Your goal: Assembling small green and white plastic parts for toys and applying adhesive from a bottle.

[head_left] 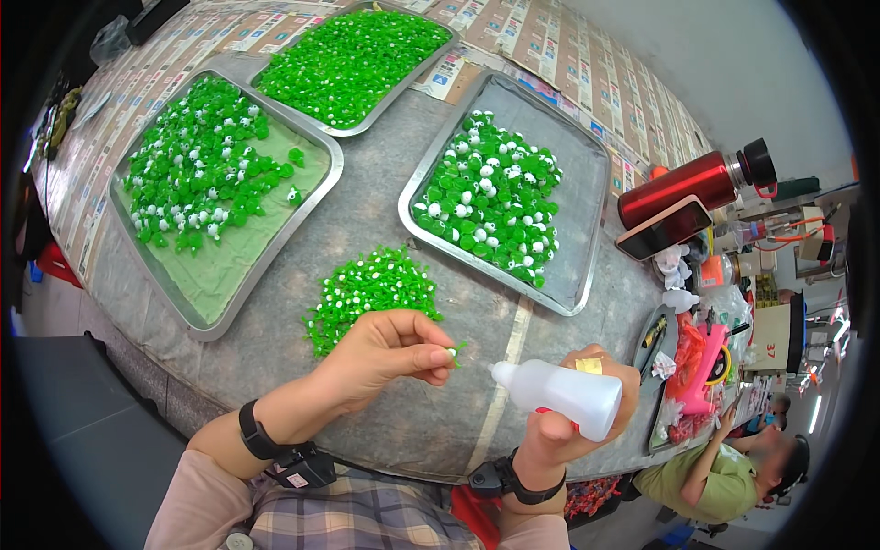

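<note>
Between thumb and fingers, my left hand [401, 350] pinches a small green-and-white plastic piece [455, 354]. My right hand [591, 394] is wrapped round a translucent white squeeze bottle [564, 396], held nearly level. Its narrow tip points left toward the pinched piece, with a gap between them. Just beyond my left hand lies a loose pile of small green pieces with white spots [374, 291]. A metal tray [587, 174] farther right holds green pieces with white balls on them.
At the left, a metal tray [275, 243] holds more green-and-white pieces; another tray [440, 55] of green bits lies behind it. A red flask [678, 190] and a phone [665, 227] are at the right, past them a pink glue gun [702, 371]. Another person [724, 477] sits at lower right.
</note>
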